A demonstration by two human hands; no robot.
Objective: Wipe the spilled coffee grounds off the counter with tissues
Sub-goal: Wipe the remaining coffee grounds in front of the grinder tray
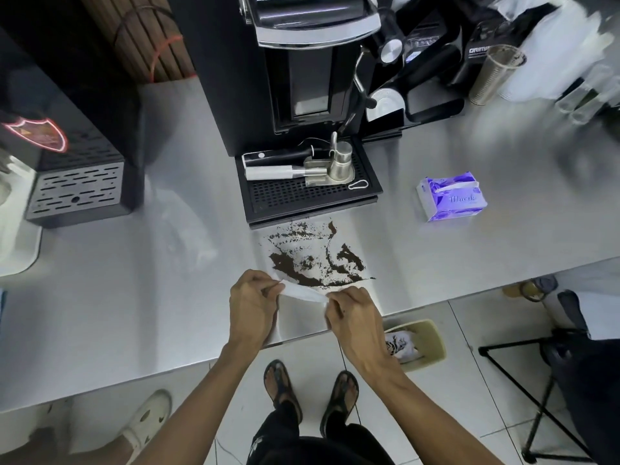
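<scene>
Dark coffee grounds (312,260) lie scattered on the steel counter (134,290), just in front of the espresso machine's drip tray (308,193). A white tissue (303,293) is stretched between both hands at the near side of the spill. My left hand (251,307) pinches its left end and my right hand (352,317) pinches its right end. Both hands hover close to the counter's front edge. A purple tissue pack (451,196) sits on the counter to the right of the spill.
The black espresso machine (285,72) stands behind the spill, with portafilters and a small metal jug on its tray. A black drip-tray unit (77,189) sits at the left. A beige bin (419,344) with used tissues stands on the floor below the counter edge. Cups are stacked at back right.
</scene>
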